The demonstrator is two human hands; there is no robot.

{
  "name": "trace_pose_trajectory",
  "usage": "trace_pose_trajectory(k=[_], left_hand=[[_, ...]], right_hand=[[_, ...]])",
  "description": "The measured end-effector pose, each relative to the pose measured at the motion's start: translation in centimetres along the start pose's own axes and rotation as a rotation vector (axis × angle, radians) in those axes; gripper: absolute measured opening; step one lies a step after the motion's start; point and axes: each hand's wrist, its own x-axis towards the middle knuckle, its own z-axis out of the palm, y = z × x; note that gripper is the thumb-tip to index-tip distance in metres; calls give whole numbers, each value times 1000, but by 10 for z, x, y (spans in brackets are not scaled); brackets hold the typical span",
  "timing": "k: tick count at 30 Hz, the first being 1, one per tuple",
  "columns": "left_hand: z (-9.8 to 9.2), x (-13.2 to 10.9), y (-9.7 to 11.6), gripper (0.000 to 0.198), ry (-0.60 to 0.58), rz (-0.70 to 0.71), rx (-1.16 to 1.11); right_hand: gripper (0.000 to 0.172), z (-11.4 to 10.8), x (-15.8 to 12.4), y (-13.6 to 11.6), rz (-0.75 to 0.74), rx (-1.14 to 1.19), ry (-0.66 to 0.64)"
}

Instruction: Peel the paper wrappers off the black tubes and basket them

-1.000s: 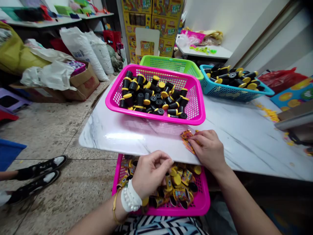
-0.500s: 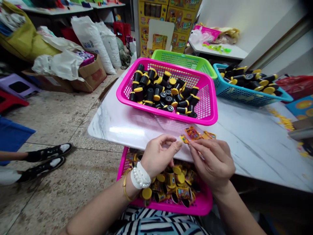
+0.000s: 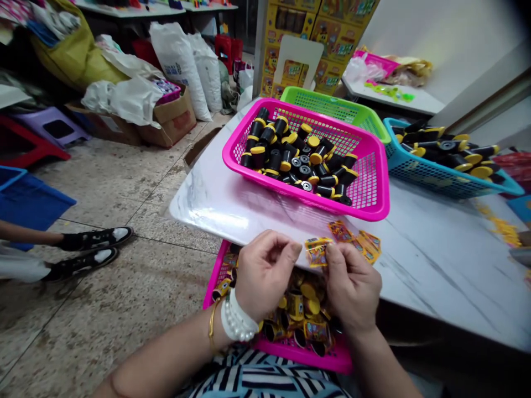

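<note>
My right hand (image 3: 352, 287) pinches a small orange-and-yellow sticker (image 3: 317, 251) by its right edge, just over the near edge of the white marble table (image 3: 435, 254). My left hand (image 3: 265, 271) hovers curled beside the sticker's left side, fingertips close to it; I cannot tell whether they touch it. More stickers (image 3: 360, 240) lie on the table behind it. Below my hands, a pink basket (image 3: 290, 348) on my lap holds several labelled tubes with yellow caps. Further back a larger pink basket (image 3: 373, 188) holds several bare black tubes (image 3: 298, 157).
A green basket (image 3: 332, 108) and a blue basket (image 3: 448, 177) of black tubes stand behind. Another person's feet in black shoes (image 3: 89, 246) rest on the floor at left. Sacks, cardboard boxes and yellow cartons (image 3: 327, 38) line the back.
My right hand lifted a sticker off the pile on the table and drew it toward me. My left hand rose from the lap basket to meet it. The view shifted left.
</note>
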Motion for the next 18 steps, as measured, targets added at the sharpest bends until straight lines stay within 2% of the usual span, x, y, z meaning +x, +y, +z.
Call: trace_pose_trajectory(k=[4, 10, 13, 18], left_hand=[[-4, -17, 1, 25, -15, 0, 10], [-6, -18, 1, 26, -4, -50, -47], [-5, -16, 1, 20, -42, -89, -109], [-11, -7, -7, 14, -52, -248, -187]], right_hand=[[31, 6, -8, -3, -38, 15, 42], [24, 8, -14, -4, -126, 17, 123], [22, 10, -15, -3, -221, 3, 75], [14, 13, -10, -4, -387, -53, -53]])
